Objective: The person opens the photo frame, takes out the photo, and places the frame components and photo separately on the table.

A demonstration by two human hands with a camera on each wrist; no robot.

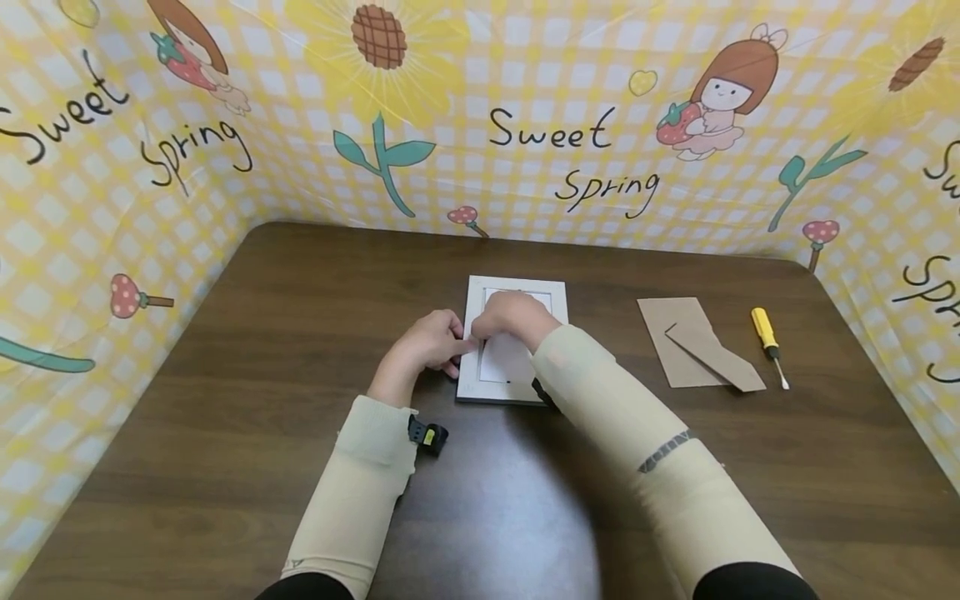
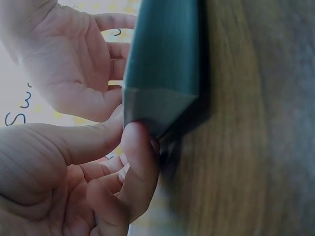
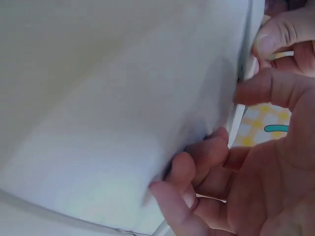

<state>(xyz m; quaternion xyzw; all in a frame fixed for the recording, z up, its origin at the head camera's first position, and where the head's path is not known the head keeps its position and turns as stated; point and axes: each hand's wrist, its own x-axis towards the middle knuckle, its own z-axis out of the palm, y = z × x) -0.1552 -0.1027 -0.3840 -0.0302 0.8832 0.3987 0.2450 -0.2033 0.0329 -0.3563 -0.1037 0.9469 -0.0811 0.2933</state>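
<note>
A white rectangular picture frame lies flat on the brown table, with a white panel set inside its raised border. Thumb and index finger of my left hand pinch the left edge of the frame; the left wrist view shows its dark green outer side. Over the panel, my right hand reaches across to the left inner border. In the right wrist view its fingertips touch the panel, and the thumb lies against the border close to the left hand. The right forearm and hand hide part of the frame.
Right of the frame lies a brown backing board with an angled stand flap across it. Farther right is a screwdriver with a yellow handle. A yellow checked cloth rises behind the table and at both sides.
</note>
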